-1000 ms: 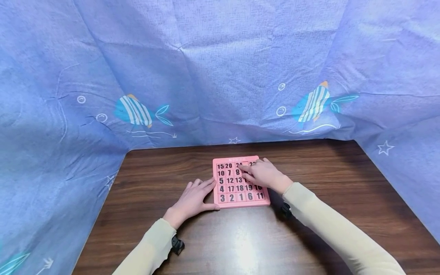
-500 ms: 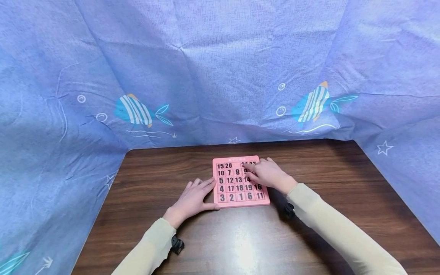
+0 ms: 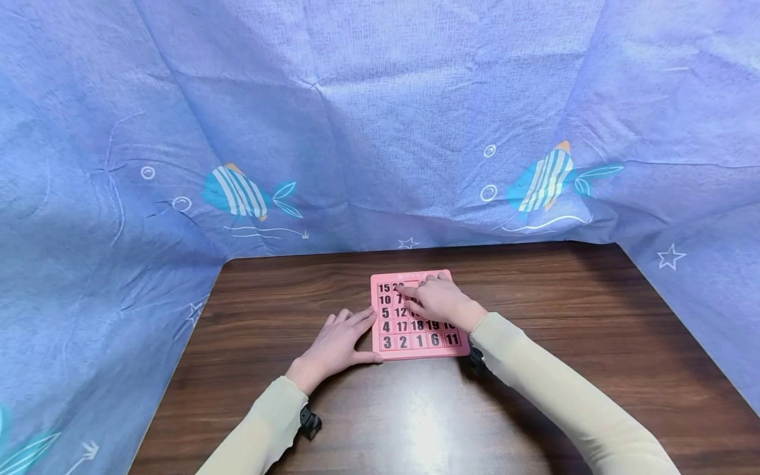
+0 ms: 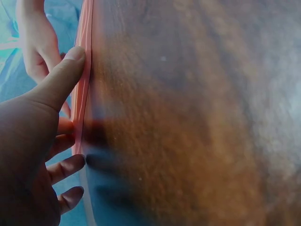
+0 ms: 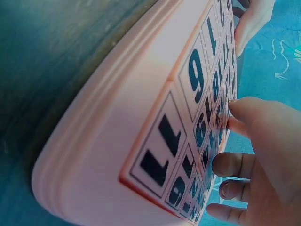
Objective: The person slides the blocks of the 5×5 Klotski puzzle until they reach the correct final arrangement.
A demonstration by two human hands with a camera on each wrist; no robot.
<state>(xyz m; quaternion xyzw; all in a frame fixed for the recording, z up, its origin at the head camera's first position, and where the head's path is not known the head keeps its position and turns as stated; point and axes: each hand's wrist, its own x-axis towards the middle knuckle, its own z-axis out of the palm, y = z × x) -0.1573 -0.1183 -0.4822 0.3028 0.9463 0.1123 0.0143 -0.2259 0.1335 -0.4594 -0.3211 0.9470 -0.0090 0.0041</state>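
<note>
A pink sliding number puzzle [image 3: 377, 336] lies flat on the brown table. My left hand [image 3: 334, 344] rests at its left side, fingertips along the edge and thumb at the near left corner. In the left wrist view that thumb [image 4: 66, 75] lies against the puzzle's layered pink edge [image 4: 85, 77]. Over the upper part, my right hand [image 3: 442, 302] reaches in from the right, its index fingertip on the tile 20 [image 3: 394, 287]. A vacant slot shows right of that tile, and my hand hides several tiles. Near tiles 6 [image 5: 195, 77] and 11 [image 5: 161, 146] show large in the right wrist view.
The wooden table [image 3: 285, 290] extends around the puzzle. Behind it hangs a blue cloth [image 3: 380, 132] printed with striped fish. Black bands [image 3: 309, 422] sit at both wrists, below light sleeves.
My right index finger slid tile 24 right, against 23, so the gap moved to the third place of the top row. Then that hand shifted left onto tile 20. The left hand kept its place.
</note>
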